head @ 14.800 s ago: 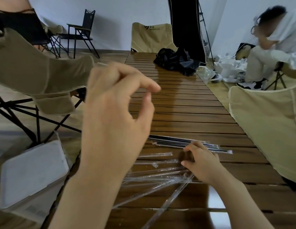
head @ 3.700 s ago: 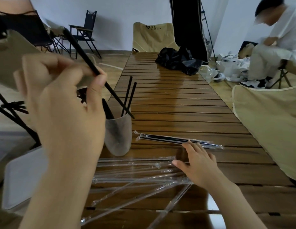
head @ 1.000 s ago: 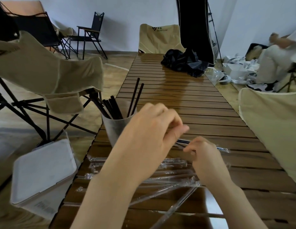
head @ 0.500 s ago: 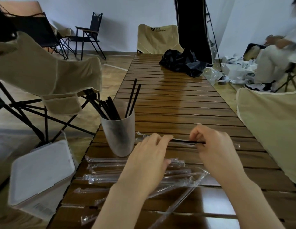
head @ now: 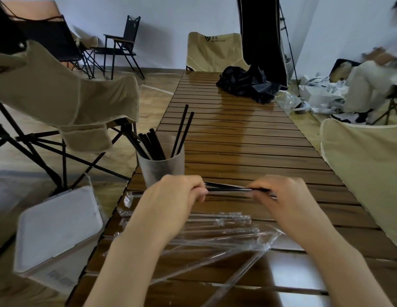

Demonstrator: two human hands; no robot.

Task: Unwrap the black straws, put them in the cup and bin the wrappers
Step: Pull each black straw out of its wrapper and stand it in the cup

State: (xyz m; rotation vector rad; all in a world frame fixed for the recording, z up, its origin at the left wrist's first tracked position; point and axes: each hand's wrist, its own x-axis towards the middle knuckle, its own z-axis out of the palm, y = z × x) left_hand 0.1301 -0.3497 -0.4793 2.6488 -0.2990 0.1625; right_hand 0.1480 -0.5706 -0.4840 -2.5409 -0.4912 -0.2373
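Observation:
A wrapped black straw (head: 228,189) is held level just above the wooden slat table (head: 242,138). My left hand (head: 175,198) pinches its left end and my right hand (head: 284,198) pinches its right end. Behind my left hand stands a grey cup (head: 162,167) holding several bare black straws (head: 153,145). Several empty clear wrappers (head: 224,235) lie fanned out on the table under my forearms. A white lidded bin (head: 58,229) sits on the floor to the left of the table.
A beige folding chair (head: 66,100) stands left of the table, another beige chair (head: 366,169) at the right edge. A black bag (head: 246,83) lies at the table's far end. A seated person (head: 375,72) is at the far right.
My left hand dropped a bare straw into the cup, then came down to the table. Both hands have taken a wrapped straw by its ends and lifted it slightly.

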